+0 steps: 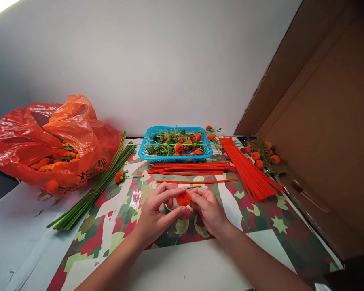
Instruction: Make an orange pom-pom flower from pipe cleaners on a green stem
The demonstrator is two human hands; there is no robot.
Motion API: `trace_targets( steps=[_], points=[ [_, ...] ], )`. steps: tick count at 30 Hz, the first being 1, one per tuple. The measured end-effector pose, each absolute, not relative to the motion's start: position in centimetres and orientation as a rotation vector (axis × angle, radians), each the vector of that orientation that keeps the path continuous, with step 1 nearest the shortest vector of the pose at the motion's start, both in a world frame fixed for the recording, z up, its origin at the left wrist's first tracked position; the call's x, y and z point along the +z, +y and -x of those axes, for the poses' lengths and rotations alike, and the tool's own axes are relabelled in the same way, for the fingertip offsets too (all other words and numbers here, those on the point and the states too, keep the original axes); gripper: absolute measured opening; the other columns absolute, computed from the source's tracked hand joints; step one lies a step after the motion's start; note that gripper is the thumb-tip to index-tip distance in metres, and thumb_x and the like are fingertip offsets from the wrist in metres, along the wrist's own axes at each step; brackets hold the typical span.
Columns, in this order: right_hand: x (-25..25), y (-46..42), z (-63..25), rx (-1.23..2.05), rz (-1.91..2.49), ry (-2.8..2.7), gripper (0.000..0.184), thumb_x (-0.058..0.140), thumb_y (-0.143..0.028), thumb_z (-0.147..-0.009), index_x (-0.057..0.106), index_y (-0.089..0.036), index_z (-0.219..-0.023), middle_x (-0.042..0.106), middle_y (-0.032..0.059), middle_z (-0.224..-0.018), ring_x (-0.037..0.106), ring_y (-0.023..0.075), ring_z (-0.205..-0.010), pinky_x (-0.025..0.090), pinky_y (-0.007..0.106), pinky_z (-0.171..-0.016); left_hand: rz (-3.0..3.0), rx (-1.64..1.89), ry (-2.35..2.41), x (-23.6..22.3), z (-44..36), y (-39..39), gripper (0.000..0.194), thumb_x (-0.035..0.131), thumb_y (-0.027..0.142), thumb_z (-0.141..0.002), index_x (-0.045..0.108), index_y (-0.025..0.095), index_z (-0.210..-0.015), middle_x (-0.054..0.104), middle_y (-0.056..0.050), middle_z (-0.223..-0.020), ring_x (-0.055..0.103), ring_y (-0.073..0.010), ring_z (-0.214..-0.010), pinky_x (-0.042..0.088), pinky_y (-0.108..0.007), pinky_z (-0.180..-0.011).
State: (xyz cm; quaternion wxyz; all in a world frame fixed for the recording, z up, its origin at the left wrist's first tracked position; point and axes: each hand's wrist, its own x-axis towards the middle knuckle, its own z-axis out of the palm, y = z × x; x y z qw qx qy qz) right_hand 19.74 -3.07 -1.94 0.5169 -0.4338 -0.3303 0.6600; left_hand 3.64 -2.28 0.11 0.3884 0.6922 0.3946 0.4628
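Note:
Between my two hands, above the patterned table cover, is a round orange-red pipe-cleaner flower head (183, 199). My left hand (162, 208) holds its left side, with the thumb below and the fingers curled above. Pinched at its right edge are the fingers of my right hand (208, 208). Just beyond my fingertips lie a single orange pipe cleaner (197, 182) and a loose bundle of orange pipe cleaners (191, 167). A finished-looking flower with a thin stem (120, 177) lies to the left of them.
A blue basket (176, 159) of orange flowers and green parts stands at the back. Left are a red plastic bag (87, 139) and tied green pipe cleaners (92, 194). A fan of orange pipe cleaners (250, 169) and more flowers (259, 164) lie right, beside a cardboard wall (321, 121).

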Motion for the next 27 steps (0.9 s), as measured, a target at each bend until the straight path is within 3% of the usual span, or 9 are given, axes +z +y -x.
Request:
trace_targets(
  steps=[9, 21, 27],
  points=[
    [-1.51, -3.04, -19.58, 1.592, 1.089, -0.787, 0.029, 0.071, -0.04, -0.066, 0.056, -0.016, -0.06, 0.045, -0.0049, -0.053, 0.035, 0.0067, -0.05, 0.028, 0.021, -0.049, -1.942, 1.148, 0.942, -0.59, -2.91, -1.77, 0.036, 0.072, 0.021, -0.077, 0.072, 0.035, -0.11, 0.063, -0.004, -0.086, 0.058, -0.0172, -0.073, 0.047, -0.028, -0.063],
    [-1.64, -2.98, -19.72, 1.549, 1.092, -0.816, 0.026, 0.07, -0.038, -0.067, 0.056, -0.017, -0.06, 0.043, -0.0056, -0.052, 0.034, 0.0071, -0.05, 0.029, 0.021, -0.048, -1.699, 1.041, 1.022, -0.31, -3.32, -1.92, 0.023, 0.072, 0.031, -0.076, 0.075, 0.027, -0.099, 0.063, -0.004, -0.084, 0.057, -0.0158, -0.068, 0.046, -0.026, -0.059],
    [-1.64, -2.91, -19.69, 1.542, 1.081, -0.799, 0.025, 0.071, -0.036, -0.067, 0.056, -0.017, -0.06, 0.044, -0.0054, -0.053, 0.035, 0.0073, -0.051, 0.029, 0.02, -0.049, -1.589, 1.01, 1.045, -0.66, -3.38, -2.02, 0.024, 0.074, 0.032, -0.075, 0.074, 0.026, -0.098, 0.066, -0.006, -0.095, 0.062, -0.0202, -0.085, 0.052, -0.027, -0.066]
  ],
)
